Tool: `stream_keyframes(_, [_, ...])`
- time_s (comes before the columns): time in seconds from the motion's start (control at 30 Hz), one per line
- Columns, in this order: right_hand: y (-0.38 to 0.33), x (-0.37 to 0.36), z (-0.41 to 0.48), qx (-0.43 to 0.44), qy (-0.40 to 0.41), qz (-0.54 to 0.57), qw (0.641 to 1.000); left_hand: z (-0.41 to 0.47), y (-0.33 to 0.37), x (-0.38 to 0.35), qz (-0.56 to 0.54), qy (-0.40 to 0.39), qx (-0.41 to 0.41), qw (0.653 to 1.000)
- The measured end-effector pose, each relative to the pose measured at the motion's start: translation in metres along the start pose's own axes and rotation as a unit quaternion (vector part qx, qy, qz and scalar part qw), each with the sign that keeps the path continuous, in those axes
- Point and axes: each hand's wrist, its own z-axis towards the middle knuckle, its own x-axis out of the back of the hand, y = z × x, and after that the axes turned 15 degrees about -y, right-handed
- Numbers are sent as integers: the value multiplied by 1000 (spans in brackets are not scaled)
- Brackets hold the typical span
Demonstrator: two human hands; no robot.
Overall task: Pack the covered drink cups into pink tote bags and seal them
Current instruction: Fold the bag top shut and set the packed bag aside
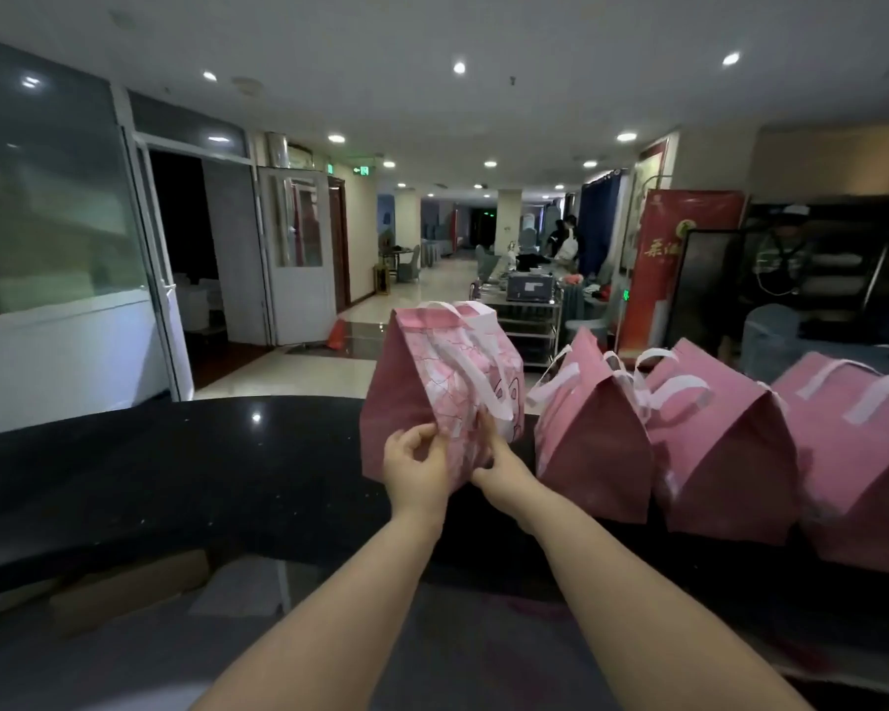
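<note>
A pink tote bag with a printed front and pale handles stands upright on the black counter, its top folded shut. My left hand pinches the bag's near lower edge. My right hand presses flat against the printed front beside it. To the right, three more pink tote bags stand in a row, tops closed, handles flopped over. No drink cups show; any inside the bags are hidden.
The counter runs left as bare black stone with a curved near edge. A cardboard box sits below it at lower left. Behind the counter are a metal trolley, a red banner and a long hallway with people far back.
</note>
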Motion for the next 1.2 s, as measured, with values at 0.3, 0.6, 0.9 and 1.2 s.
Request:
stream_keyframes(0.3, [62,7,41,-52,148,88,984,21,-78,1,102,-165,28,981])
stream_keyframes(0.6, [27,-7,46,78,249,122,958,76,-59,64,132,16,-47,990])
stream_keyframes(0.9, [20,-23,65,-37,307,-95,946,99,-65,48,145,-176,84,970])
stream_keyframes(1.2, [8,9,69,51,317,-80,944,94,-41,15,118,-138,-37,983])
